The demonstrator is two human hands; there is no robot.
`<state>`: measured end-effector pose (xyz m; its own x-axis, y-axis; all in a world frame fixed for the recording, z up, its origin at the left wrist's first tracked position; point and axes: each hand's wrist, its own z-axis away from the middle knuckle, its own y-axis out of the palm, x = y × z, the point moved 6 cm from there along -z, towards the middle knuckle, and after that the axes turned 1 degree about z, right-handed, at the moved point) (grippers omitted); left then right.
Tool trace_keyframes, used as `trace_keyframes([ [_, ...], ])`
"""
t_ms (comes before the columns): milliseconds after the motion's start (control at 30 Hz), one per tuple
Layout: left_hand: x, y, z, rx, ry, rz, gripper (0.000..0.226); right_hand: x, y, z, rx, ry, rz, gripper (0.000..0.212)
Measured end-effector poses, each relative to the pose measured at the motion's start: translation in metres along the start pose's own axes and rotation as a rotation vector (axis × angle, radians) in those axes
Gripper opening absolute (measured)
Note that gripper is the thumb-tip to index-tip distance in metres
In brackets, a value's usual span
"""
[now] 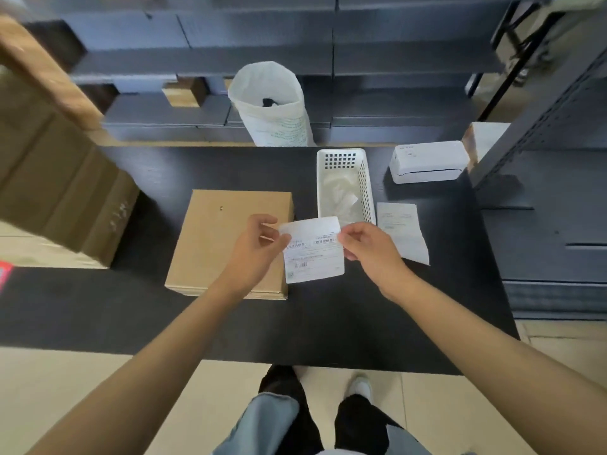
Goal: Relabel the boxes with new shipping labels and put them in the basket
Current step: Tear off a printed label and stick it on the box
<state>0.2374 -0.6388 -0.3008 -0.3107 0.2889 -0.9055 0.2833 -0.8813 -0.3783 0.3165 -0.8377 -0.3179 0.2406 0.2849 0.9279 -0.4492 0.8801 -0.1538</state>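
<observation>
A white shipping label (312, 252) with printed text and a barcode is held up above the black table (328, 323). My left hand (259, 247) pinches its left edge and my right hand (368, 246) pinches its right edge. A flat brown cardboard box (216, 231) lies on the table just left of the label, its top bare; my left hand hovers over its right side. A white perforated basket (364, 182) stands behind the label, with crumpled white paper inside. Another label sheet (402, 231) lies flat to the right of the basket.
A white label printer (427, 160) sits at the table's back right. A white sack (272, 106) stands open behind the table. Large cardboard boxes (56, 178) stand at the left, dark shelving (542, 103) at the right. My feet are below the table's near edge.
</observation>
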Motion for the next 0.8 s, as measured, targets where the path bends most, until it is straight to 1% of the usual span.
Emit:
trace_keyframes([
  [67, 0.017, -0.024, -0.005, -0.017, -0.051, 0.007, 0.033, 0.006, 0.028, -0.009, 0.017, -0.001, 0.009, 0.003],
  [167, 0.045, -0.064, -0.019, -0.078, -0.098, 0.1, 0.028, 0.012, 0.075, -0.026, 0.017, -0.001, 0.01, 0.001],
  [300, 0.078, -0.116, -0.05, -0.082, -0.164, 0.095, 0.022, 0.012, 0.135, -0.052, -0.05, 0.044, 0.058, 0.007],
  [400, 0.096, -0.142, -0.069, -0.078, -0.195, 0.067, 0.023, 0.01, 0.167, -0.069, -0.103, 0.085, 0.133, 0.015],
  [500, 0.11, -0.153, -0.08, -0.053, -0.214, -0.003, 0.024, 0.007, 0.183, -0.076, -0.196, 0.097, 0.144, 0.025],
  [633, 0.123, -0.149, -0.091, 0.004, -0.234, -0.082, 0.024, -0.001, 0.188, -0.083, -0.276, 0.107, 0.26, 0.031],
  [800, 0.13, -0.141, -0.1, 0.007, -0.242, -0.15, 0.021, -0.009, 0.189, -0.097, -0.247, 0.098, 0.412, 0.031],
])
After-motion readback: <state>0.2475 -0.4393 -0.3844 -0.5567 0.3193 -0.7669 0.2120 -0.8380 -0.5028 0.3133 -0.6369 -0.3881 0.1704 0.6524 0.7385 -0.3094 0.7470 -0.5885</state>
